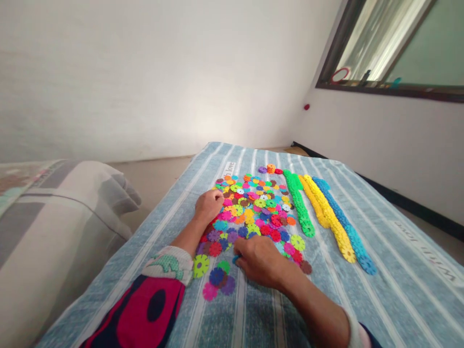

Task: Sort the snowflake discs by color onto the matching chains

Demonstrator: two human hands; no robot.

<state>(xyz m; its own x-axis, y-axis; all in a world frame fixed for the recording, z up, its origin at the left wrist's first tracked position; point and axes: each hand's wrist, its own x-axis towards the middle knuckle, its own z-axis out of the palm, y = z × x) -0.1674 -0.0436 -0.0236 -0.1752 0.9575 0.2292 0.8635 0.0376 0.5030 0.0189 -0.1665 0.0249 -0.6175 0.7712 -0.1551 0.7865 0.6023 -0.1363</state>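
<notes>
A spread pile of many-coloured notched plastic discs [250, 203] lies on a striped cloth. At the pile's left edge is my left hand [209, 205], its fingers curled closed; what they hold, if anything, is hidden. My right hand [260, 258] is at the near side of the pile, fingers pinched, with the edge of a blue notched disc [236, 259] showing at the fingertips. In front of the pile, between my arms, sits a small cluster of discs, among them a pink disc [210, 291] and a dark blue disc [216, 276].
Right of the pile run long overlapping rows of discs: a green row [299, 203], a yellow row [328, 215] and a blue row [346, 227]. Small purple, orange [270, 168] and red groups lie at the far end. A fabric-covered seat [72, 232] stands at left.
</notes>
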